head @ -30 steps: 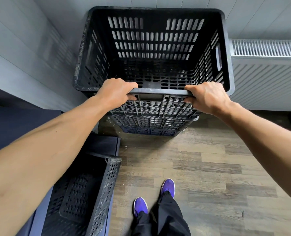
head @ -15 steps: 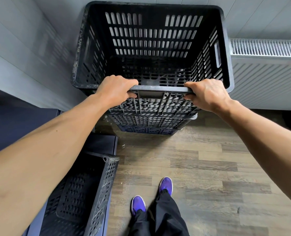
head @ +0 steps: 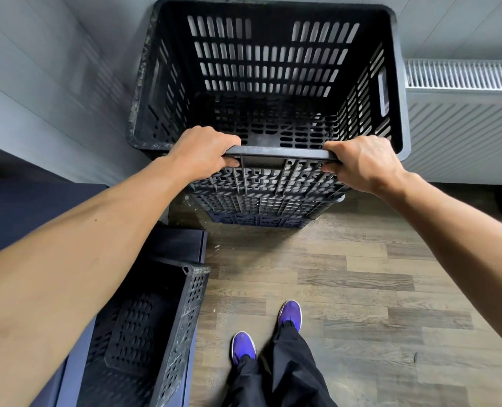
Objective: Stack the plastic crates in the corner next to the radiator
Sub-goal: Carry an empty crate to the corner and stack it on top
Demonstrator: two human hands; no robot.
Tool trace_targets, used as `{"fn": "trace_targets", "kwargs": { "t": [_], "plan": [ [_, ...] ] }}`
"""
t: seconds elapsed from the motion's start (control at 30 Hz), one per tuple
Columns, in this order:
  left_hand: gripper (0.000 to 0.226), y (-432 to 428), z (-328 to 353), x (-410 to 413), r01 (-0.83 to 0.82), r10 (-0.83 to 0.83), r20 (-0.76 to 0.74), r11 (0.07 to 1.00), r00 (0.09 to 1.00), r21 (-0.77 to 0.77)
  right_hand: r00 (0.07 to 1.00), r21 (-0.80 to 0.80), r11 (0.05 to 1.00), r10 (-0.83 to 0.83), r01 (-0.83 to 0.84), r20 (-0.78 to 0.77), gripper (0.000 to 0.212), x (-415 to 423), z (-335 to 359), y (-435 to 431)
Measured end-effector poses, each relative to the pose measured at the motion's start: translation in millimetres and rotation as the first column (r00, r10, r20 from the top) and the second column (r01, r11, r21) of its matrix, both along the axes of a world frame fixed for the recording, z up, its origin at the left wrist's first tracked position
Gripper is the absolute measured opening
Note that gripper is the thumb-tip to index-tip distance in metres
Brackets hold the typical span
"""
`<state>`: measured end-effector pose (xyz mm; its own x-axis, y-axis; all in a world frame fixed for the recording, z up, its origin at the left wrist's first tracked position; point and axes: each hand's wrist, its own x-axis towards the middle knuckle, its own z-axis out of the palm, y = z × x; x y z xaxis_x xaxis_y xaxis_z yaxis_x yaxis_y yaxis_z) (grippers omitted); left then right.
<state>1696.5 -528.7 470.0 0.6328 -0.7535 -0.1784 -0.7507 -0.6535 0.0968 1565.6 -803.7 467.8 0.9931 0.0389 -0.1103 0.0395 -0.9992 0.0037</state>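
Observation:
A black slatted plastic crate (head: pixel 267 60) sits on top of a stack of crates (head: pixel 258 212) in the corner, between the grey wall and the white radiator (head: pixel 464 118). My left hand (head: pixel 202 154) grips the crate's near rim at the left. My right hand (head: pixel 361 163) grips the same rim at the right, fingers curled over the edge. Another black crate (head: pixel 167 327) lies at the lower left, partly hidden by my left forearm.
The lower-left crate rests on a dark blue platform (head: pixel 182 245). Wood-look flooring (head: pixel 346 274) spreads in front of the stack, with my purple shoes (head: pixel 243 345) on it. The grey wall (head: pixel 53 83) runs along the left.
The top crate has shifted slightly away from me toward the corner and looks a little higher in view. Both hands keep their grip on the near rim.

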Motion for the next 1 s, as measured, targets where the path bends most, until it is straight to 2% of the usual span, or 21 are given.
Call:
{"fn": "trace_targets", "kwargs": {
  "t": [0.27, 0.5, 0.7, 1.0],
  "plan": [
    [0.023, 0.7, -6.5, 0.7, 0.005, -0.005, 0.024, 1.000, 1.000, 0.021, 0.999, -0.048, 0.998, -0.035, 0.036, 0.009, 0.023, 2.6, -6.9, 0.1],
    [0.028, -12.0, -11.7, 4.6, -0.121, 0.112, 0.079, 0.986, 0.991, 0.115, 0.986, -0.065, 0.987, -0.149, 0.144, -0.079, 0.022, 14.1, -7.7, 2.5],
    [0.031, -18.0, -9.4, 2.6, -0.190, 0.191, 0.008, 0.966, 0.982, 0.177, 0.963, -0.018, 0.977, -0.214, 0.215, -0.164, 0.029, 16.9, -3.4, 5.3],
    [0.027, -20.7, -7.7, 5.6, -0.231, 0.240, -0.013, 0.948, 0.971, 0.220, 0.957, -0.046, 0.967, -0.256, 0.252, -0.139, 0.027, 20.8, -9.9, 4.3]
  ]
}}
